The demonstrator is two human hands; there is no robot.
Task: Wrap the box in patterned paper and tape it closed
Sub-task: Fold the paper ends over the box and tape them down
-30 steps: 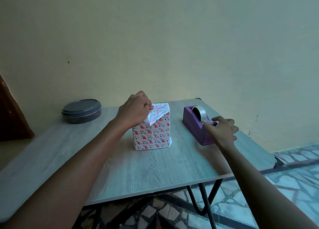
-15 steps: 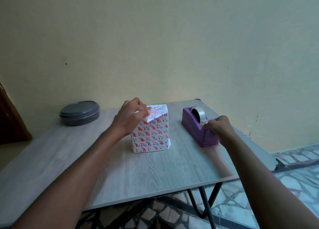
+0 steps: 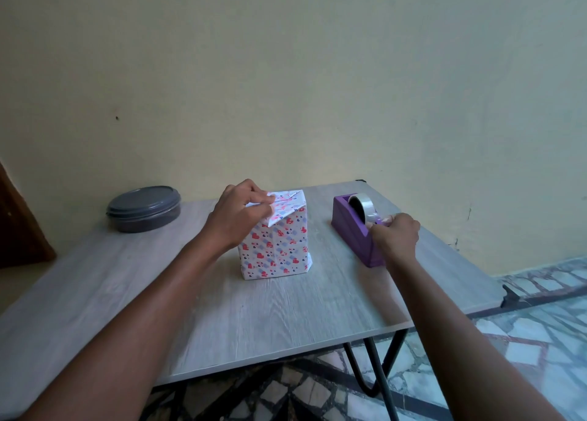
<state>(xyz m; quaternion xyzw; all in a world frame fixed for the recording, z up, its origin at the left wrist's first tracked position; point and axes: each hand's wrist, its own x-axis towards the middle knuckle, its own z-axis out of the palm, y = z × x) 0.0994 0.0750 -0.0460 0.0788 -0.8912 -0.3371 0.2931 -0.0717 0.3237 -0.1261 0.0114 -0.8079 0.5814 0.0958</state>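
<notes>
- The box (image 3: 275, 242) stands upright mid-tabletop (image 3: 286, 309), its long axis vertical; the left hand (image 3: 240, 213) pinches the folded paper flap (image 3: 279, 205) down on top.
- The right hand (image 3: 396, 234) pinches the tape end at the dispenser (image 3: 352, 228), just right of the box; the strip must travel left to the flap.

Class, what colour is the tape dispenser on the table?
Purple; the dispenser shows best in the head view.

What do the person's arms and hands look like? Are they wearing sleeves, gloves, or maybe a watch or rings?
Both arms are bare right up to the bottom edge of the picture, so no sleeves show. The left hand and the right hand have no gloves on. No watch or bracelet shows on either wrist, and no rings show on the fingers that can be seen.
</notes>
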